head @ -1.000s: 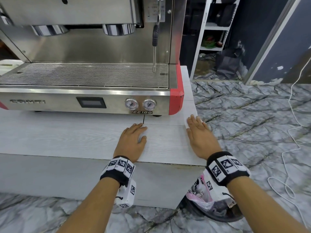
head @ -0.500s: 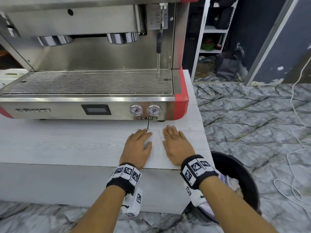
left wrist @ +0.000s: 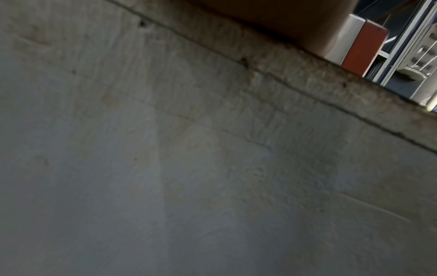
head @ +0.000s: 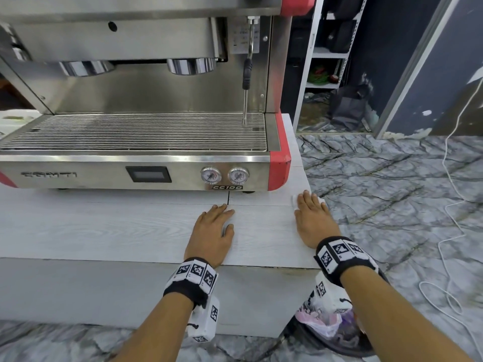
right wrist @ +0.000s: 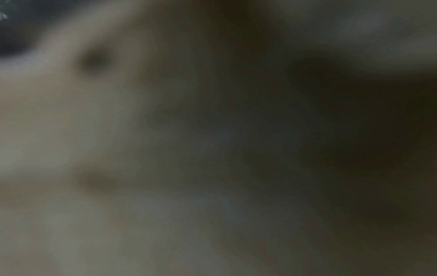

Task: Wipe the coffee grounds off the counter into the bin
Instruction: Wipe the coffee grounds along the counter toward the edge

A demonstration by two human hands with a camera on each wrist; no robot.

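Both hands (head: 212, 231) flat on counter (head: 104, 231)

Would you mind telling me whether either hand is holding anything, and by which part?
Neither grips anything. The right hand presses flat on a white cloth at the counter's right edge, covering its middle. The left hand rests bare on the counter.

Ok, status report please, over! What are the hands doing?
Left hand flat on pale wood-grain counter. Right hand pressing white cloth at counter's right edge. Black round bin below on floor. Grounds not visible; path clear.
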